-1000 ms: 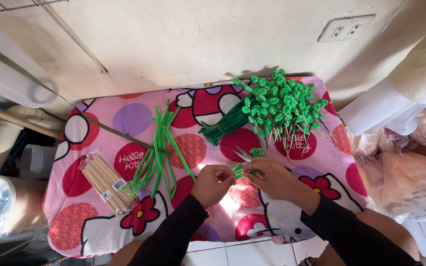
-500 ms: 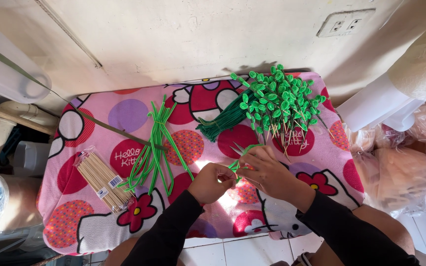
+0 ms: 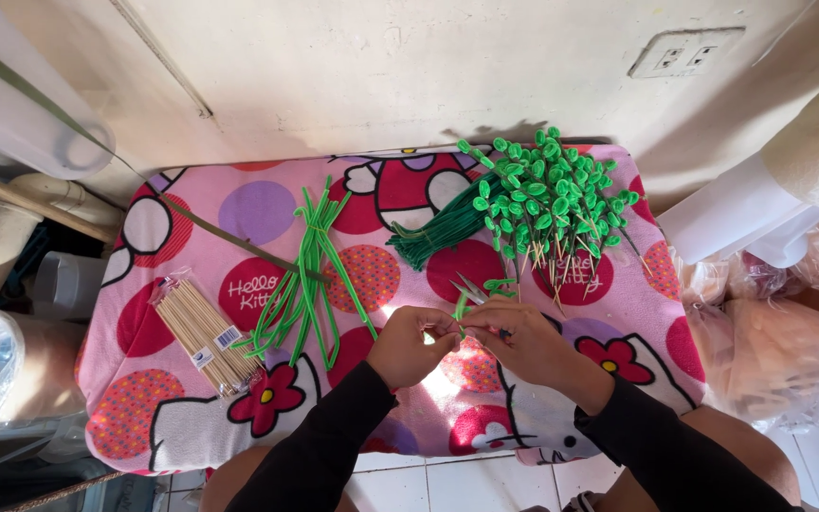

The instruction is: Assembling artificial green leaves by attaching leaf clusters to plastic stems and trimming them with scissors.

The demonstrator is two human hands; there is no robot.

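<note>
Clearly, I am well into the batch: a big heap of finished green-headed sticks [image 3: 547, 194] lies at the table's [image 3: 144, 417] far right corner, while a bunch of loose green strips [image 3: 310, 275] sits mid-table and a packet of bare skewers [image 3: 203, 334] near the left edge awaits use. My left hand [image 3: 411, 343] and right hand [image 3: 516, 339] meet near the front edge, both pinching one green piece [image 3: 461, 305], which pokes up between the fingertips, scissors [image 3: 471, 289] just behind it.
</note>
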